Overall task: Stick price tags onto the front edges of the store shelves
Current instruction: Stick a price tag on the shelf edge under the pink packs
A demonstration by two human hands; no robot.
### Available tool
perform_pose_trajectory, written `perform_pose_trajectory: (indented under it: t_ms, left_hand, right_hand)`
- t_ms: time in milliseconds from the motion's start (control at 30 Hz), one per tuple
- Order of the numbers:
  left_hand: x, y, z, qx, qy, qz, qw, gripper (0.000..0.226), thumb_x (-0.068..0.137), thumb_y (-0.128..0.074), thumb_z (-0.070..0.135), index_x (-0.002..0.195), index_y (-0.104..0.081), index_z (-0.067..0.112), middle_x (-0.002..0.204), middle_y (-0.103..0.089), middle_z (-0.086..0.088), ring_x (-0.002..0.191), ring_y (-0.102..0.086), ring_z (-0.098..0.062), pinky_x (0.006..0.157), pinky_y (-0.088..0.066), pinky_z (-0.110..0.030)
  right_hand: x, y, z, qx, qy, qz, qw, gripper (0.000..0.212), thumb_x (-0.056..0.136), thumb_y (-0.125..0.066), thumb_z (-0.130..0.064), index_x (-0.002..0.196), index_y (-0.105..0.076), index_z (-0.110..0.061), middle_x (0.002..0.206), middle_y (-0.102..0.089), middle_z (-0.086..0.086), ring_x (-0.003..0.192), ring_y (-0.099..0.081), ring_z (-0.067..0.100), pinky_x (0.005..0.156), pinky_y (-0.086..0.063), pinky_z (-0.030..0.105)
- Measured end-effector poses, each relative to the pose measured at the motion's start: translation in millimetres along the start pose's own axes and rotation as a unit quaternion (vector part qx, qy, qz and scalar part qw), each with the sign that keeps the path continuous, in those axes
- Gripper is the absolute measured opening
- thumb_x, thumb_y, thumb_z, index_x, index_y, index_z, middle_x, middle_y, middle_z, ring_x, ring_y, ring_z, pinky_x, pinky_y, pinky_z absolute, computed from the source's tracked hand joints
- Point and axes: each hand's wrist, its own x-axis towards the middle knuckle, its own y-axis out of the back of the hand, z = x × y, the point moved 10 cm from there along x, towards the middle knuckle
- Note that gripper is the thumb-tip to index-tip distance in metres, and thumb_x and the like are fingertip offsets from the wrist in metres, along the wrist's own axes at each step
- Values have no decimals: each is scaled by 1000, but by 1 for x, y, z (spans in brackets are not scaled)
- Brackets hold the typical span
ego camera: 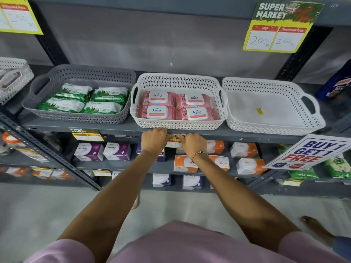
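Shelf edge (247, 138): both hands press price tag (175, 142) under "kara" packs (177, 105).

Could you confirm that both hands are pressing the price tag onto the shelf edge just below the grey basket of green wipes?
Not quite: the head view shows both hands pressing the price tag onto the shelf edge below the white basket of pink wipes, not the grey one.

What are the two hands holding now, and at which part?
Both hands press one price tag against the shelf edge: the left hand at its top left corner, the right hand at its top right.
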Motion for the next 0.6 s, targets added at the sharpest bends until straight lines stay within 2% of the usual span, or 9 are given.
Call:
perform_pose_trajectory:
  t_ms: [100, 233, 433, 600]
  left_hand:
    - [2, 4, -8, -23, 23, 1, 999, 49, 83, -55, 56, 71, -60, 9, 71, -69, -11, 65, -65, -34, 53, -36, -30]
    - [2, 7, -23, -36, 41, 7, 998, 50, 78, -61, 57, 62, -59, 9, 58, -65, -10, 55, -63, -32, 52, -36, -28]
    - [-4, 10, -41, -62, 71, 21, 995, 52, 76, -63, 57, 59, -57, 8, 55, -63, -11, 51, -59, -30, 50, -37, -27]
    - [-8, 13, -43, -62, 77, 30, 995, 51, 78, -63, 53, 58, -54, 7, 56, -63, -11, 49, -56, -28, 49, -35, -27]
  right_hand:
    - [4, 1, 5, -10, -11, -8, 1000, 45, 93, -46, -42, 82, -66, -3, 87, -68, 19, 83, -64, 38, 60, -42, 33]
    - [7, 6, 23, -18, -31, -2, 999, 55, 91, -44, -54, 81, -68, -6, 87, -69, 17, 83, -64, 36, 60, -40, 32]
    - [0, 13, 36, 2, -60, 24, 998, 58, 88, -45, -58, 78, -65, -4, 86, -69, 17, 81, -64, 35, 56, -38, 31]
    - [-13, 11, 35, -12, -37, 50, 998, 40, 98, -37, -38, 96, -61, -7, 90, -70, 18, 85, -65, 36, 59, -41, 33]
